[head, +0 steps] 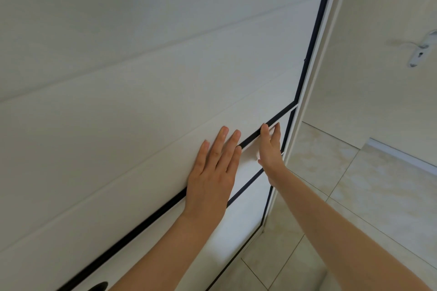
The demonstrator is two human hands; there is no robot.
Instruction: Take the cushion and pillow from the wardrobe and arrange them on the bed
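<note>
The white wardrobe door (142, 82) with thin black trim lines fills most of the view, and it is closed. My left hand (212, 172) lies flat on the door panel, fingers spread and pointing up. My right hand (270, 149) rests edge-on against the panel near the door's right edge, fingertips at a black trim line. Neither hand holds anything. The cushion, the pillow and the bed are out of view.
A white wall or door (378, 30) with a silver lever handle (423, 51) stands to the right. Beige tiled floor (343, 196) spreads at the lower right. A dark round recess (98, 287) shows at the bottom edge of the wardrobe.
</note>
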